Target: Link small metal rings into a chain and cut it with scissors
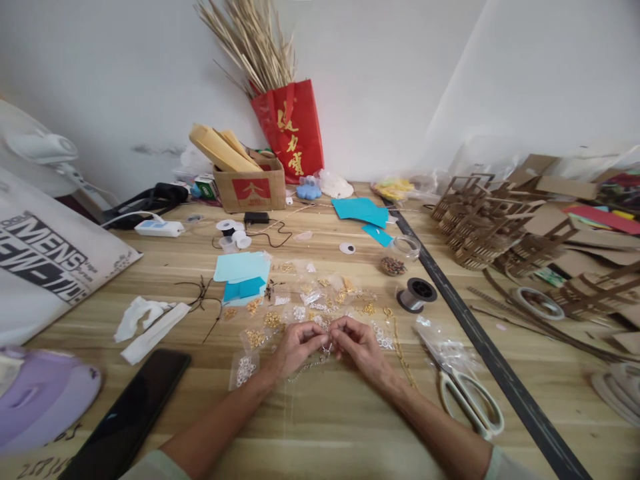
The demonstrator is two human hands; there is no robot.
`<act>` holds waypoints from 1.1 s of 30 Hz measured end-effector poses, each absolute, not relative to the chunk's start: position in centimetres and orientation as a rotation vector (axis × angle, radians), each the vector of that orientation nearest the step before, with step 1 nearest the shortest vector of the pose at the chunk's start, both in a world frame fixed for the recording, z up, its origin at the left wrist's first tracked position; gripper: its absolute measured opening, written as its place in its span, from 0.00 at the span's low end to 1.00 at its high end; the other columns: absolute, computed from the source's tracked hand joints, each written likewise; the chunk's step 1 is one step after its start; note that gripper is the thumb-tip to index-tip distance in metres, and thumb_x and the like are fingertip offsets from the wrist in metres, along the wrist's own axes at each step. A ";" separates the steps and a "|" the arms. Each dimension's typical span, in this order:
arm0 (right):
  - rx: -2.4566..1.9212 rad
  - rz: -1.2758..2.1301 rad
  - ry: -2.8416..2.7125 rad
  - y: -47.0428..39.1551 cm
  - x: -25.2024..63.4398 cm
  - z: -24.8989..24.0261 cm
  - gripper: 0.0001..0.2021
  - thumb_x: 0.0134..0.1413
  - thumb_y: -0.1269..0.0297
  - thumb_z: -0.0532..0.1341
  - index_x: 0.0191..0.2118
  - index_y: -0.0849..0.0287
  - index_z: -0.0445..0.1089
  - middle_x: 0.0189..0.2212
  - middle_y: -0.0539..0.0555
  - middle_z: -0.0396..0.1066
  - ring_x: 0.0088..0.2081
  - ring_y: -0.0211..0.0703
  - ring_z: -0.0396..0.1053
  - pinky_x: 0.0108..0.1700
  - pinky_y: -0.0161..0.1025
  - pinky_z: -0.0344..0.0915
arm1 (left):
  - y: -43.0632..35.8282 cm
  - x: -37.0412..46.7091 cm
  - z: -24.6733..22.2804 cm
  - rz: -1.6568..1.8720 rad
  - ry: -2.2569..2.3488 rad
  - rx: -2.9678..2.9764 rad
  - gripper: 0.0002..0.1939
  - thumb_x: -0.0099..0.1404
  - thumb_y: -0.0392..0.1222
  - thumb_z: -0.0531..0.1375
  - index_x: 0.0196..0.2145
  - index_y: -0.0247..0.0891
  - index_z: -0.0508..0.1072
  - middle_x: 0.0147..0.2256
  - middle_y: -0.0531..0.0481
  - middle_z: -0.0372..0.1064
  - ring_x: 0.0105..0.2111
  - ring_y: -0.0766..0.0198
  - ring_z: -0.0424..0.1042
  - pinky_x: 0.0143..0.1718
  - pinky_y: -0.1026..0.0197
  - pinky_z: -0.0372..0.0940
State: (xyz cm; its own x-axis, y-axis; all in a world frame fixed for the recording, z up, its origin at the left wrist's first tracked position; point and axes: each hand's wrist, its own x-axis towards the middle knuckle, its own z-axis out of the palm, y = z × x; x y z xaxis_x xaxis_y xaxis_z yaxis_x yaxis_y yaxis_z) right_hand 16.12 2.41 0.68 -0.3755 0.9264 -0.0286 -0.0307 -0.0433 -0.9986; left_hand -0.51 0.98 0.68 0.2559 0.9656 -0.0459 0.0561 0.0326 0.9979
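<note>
Both hands meet over the wooden table [320,433], fingertips nearly touching. A thin silver chain [306,368] hangs from between them and trails onto the wood to the left. My left hand [299,347] pinches one part of it between thumb and forefinger. My right hand [357,343] is also closed in a pinch near the chain's top; the small piece in it is too tiny to make out. Just beyond the fingers lie small bags of gold findings [273,320] and silver rings [383,337]. A gold chain [400,353] rests right of my right hand.
Scissors [467,393] and a wire spool [417,295] lie to the right, a black phone [133,413] to the left. Blue cards [243,267] and a bead jar [393,265] stand farther back. Brown slatted baskets [490,220] crowd the right; a cardboard box [250,187] sits behind.
</note>
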 end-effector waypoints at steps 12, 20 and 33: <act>-1.032 1.436 -1.545 2.4 16.3 0.3 0.14 0.53 0.54 0.60 0.30 0.62 0.66 0.19 0.46 0.60 0.19 0.33 0.59 0.21 0.30 0.57 | 1.1 -0.6 0.1 1.035 1.170 1.204 0.07 0.52 0.40 0.64 0.27 0.33 0.76 0.23 0.51 0.70 0.23 0.67 0.64 0.23 0.67 0.59; -1.050 1.342 -1.708 2.3 16.7 0.1 0.11 0.57 0.58 0.57 0.32 0.62 0.67 0.18 0.45 0.59 0.20 0.33 0.57 0.22 0.30 0.53 | 0.9 -0.2 0.4 1.015 1.122 1.311 0.06 0.54 0.39 0.63 0.24 0.33 0.76 0.22 0.52 0.71 0.23 0.67 0.66 0.27 0.66 0.60; -1.026 1.290 -1.771 2.2 16.8 0.2 0.11 0.58 0.59 0.57 0.31 0.61 0.67 0.19 0.46 0.59 0.21 0.34 0.56 0.23 0.31 0.52 | 1.0 -0.1 0.0 1.045 1.105 1.398 0.07 0.53 0.41 0.64 0.25 0.33 0.74 0.26 0.49 0.71 0.28 0.64 0.68 0.31 0.64 0.62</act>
State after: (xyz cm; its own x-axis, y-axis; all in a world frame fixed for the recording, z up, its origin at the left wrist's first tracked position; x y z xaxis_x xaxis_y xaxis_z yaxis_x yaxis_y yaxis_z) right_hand 16.77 2.20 0.23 -0.4354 0.8959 0.0884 0.1906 0.1877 -0.9636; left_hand -0.11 0.97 0.03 0.2010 0.9790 0.0342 0.0886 -0.0530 0.9947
